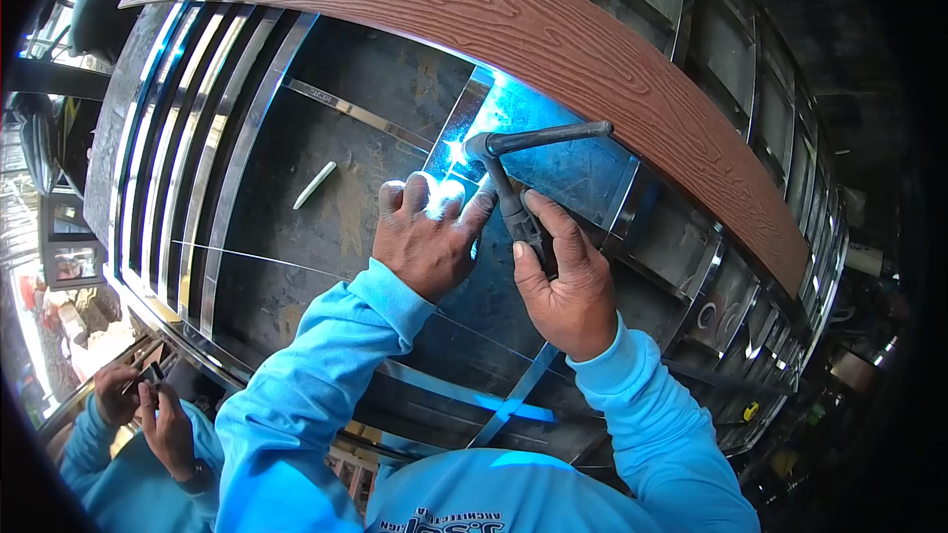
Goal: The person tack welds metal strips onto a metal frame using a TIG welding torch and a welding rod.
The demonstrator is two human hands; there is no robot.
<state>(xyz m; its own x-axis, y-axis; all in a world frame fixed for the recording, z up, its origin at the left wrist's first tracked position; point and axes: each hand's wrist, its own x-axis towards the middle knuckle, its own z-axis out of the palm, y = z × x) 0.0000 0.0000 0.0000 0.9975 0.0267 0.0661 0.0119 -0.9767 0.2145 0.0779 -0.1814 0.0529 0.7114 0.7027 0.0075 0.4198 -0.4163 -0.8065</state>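
The right hand point(568, 291) is wrapped around the black, angled welding torch point(512, 205), thumb and forefinger along its handle, probably for fine control of the tilt. The torch's head is just ahead of that grip, its tip beside a blue-white glare point(456, 151) at the silver, flat metal bar point(462, 116). Left of the grip, the left hand point(430, 242) is palm down, fingers bent near the glare, perhaps as a steady; I cannot tell whether they hold anything. Beyond both grips, the reddish-brown, wood-grained board point(592, 49) spans the silver, slatted metal frame point(247, 150). The white, slim stick point(315, 186) lies left of both 2 hands, apart from them.
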